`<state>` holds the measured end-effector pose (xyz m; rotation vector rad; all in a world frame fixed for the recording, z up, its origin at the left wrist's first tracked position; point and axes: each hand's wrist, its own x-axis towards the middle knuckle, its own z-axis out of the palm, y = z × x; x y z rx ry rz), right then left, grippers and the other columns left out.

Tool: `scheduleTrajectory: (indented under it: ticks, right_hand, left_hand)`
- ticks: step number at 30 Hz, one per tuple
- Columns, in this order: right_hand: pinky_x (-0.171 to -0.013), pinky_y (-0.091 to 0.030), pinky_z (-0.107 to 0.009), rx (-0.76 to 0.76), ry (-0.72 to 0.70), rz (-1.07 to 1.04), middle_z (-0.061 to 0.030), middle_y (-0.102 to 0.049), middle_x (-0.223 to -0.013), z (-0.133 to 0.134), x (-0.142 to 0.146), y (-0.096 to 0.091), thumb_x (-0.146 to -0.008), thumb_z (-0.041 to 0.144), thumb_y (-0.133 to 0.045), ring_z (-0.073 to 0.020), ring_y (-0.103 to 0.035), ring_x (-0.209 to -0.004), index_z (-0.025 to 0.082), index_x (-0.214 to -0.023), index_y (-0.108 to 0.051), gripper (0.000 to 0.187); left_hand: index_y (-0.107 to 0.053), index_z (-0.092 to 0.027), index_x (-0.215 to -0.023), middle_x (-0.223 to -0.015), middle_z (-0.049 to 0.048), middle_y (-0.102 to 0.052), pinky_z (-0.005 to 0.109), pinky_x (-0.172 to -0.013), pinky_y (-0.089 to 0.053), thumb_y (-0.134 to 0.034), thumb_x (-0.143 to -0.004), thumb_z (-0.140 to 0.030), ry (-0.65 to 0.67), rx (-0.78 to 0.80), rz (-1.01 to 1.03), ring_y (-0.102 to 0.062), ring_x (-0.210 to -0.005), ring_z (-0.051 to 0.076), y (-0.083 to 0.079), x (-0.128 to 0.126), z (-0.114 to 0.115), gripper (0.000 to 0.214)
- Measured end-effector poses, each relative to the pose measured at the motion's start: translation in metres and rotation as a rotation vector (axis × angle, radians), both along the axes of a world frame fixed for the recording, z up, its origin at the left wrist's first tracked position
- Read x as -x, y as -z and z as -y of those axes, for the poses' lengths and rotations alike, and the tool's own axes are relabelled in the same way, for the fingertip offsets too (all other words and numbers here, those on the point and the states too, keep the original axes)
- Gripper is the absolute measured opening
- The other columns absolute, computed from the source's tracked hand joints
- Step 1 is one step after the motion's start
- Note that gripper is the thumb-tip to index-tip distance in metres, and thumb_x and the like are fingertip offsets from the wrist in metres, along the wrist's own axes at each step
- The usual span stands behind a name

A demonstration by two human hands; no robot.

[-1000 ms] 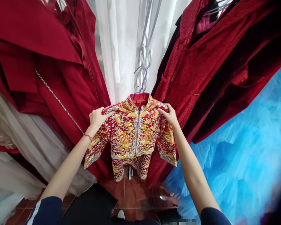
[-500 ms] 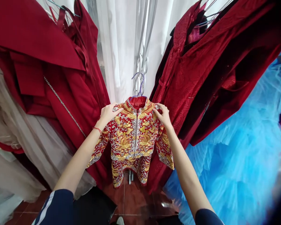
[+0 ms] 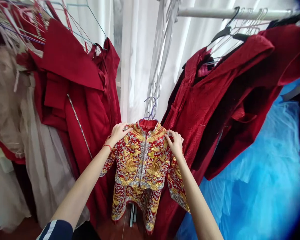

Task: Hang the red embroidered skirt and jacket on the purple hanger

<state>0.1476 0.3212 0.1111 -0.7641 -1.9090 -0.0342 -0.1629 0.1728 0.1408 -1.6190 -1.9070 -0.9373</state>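
A red jacket (image 3: 142, 156) with dense gold and silver embroidery hangs in front of me on a purple hanger (image 3: 153, 108). It has a stand collar and a front closure down the middle. My left hand (image 3: 120, 132) grips its shoulder on the left, thumb on the front and the other fingers over the top. On the opposite shoulder my right hand (image 3: 175, 141) pinches the cloth the same way. Below the jacket's hem shows a matching embroidered piece (image 3: 137, 196) with a fringed lower edge. The fingertips behind the cloth are hidden.
Dark red dresses hang close on the left (image 3: 82, 100) and right (image 3: 202, 100). A metal rail (image 3: 215, 13) with hangers runs at upper right. Blue tulle (image 3: 255, 186) fills the lower right; beige gowns (image 3: 45, 143) hang at far left. White curtain (image 3: 137, 60) lies behind.
My view has tilted up, so the rail and more hangers show and the jacket appears lower. Both hands keep their hold on its shoulders.
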Motion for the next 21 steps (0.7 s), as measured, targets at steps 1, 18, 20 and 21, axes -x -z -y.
scheduleTrajectory:
  ticks: [1, 18, 20, 21]
  right_hand:
    - [-0.090, -0.035, -0.042, -0.008, 0.004, 0.002, -0.0077, -0.065, -0.110, -0.001, -0.001, 0.001, -0.094, 0.053, -0.043, -0.0265, -0.055, -0.099, 0.026, -0.119, -0.059, 0.040]
    - [-0.095, -0.035, -0.048, -0.026, -0.067, 0.020, -0.0100, -0.060, -0.117, 0.000, -0.002, 0.004, -0.091, 0.045, -0.044, -0.0308, -0.051, -0.110, 0.030, -0.131, -0.054, 0.044]
    - [-0.096, -0.035, -0.048, -0.030, -0.017, 0.014, -0.0106, -0.059, -0.116, 0.005, 0.001, 0.006, -0.091, 0.044, -0.043, -0.0304, -0.050, -0.110, 0.027, -0.131, -0.054, 0.045]
    - [-0.096, -0.035, -0.048, -0.034, 0.013, 0.009, -0.0109, -0.059, -0.115, 0.008, 0.003, 0.006, -0.091, 0.043, -0.042, -0.0302, -0.050, -0.110, 0.026, -0.131, -0.054, 0.045]
  left_hand:
    - [-0.064, -0.023, -0.097, -0.093, 0.0051, -0.070, 0.031, -0.079, -0.044, -0.053, -0.088, -0.060, -0.011, -0.007, -0.001, -0.064, -0.090, 0.022, 0.002, 0.000, -0.001, 0.040]
    - [-0.057, -0.017, -0.125, -0.119, 0.0136, -0.063, 0.041, -0.103, -0.035, -0.039, -0.097, -0.049, -0.116, -0.085, -0.065, -0.052, -0.116, 0.027, 0.018, -0.024, 0.014, 0.047]
    - [-0.057, -0.014, -0.126, -0.119, 0.0148, -0.062, 0.041, -0.104, -0.034, -0.037, -0.097, -0.048, -0.131, -0.103, -0.077, -0.051, -0.117, 0.028, 0.020, -0.025, 0.012, 0.049]
    - [-0.057, -0.014, -0.125, -0.119, 0.0154, -0.062, 0.042, -0.105, -0.034, -0.037, -0.097, -0.048, -0.139, -0.108, -0.076, -0.051, -0.116, 0.029, 0.021, -0.025, 0.011, 0.049]
